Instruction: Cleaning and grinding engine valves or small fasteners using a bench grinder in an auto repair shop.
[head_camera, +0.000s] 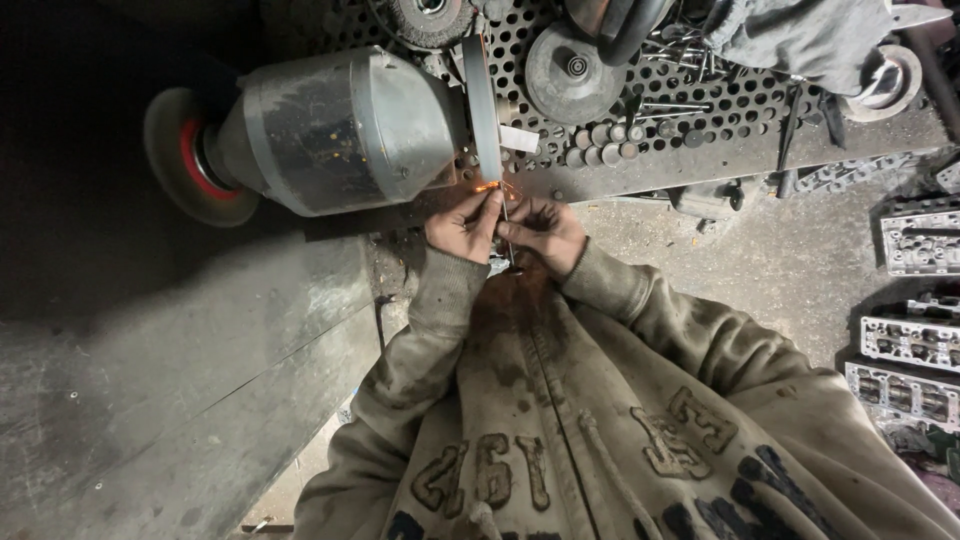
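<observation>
Fingers (487, 207) of the left hand (462, 226) and of the right hand (541, 230) pinch a thin metal rod (506, 228), one hand on each side of it. Just above the fingertips the rod's upper end meets the rim of a grey grinding wheel (483, 108), and orange sparks (487, 186) show there. Left of the wheel sits the bench grinder's dusty motor housing (340, 130), with a red-centred wire wheel (185, 158) at its far end. Beyond the fingers lies a perforated tabletop (700, 110) strewn with discs. Well to the right, cylinder heads (915, 340) rest on the floor.
</observation>
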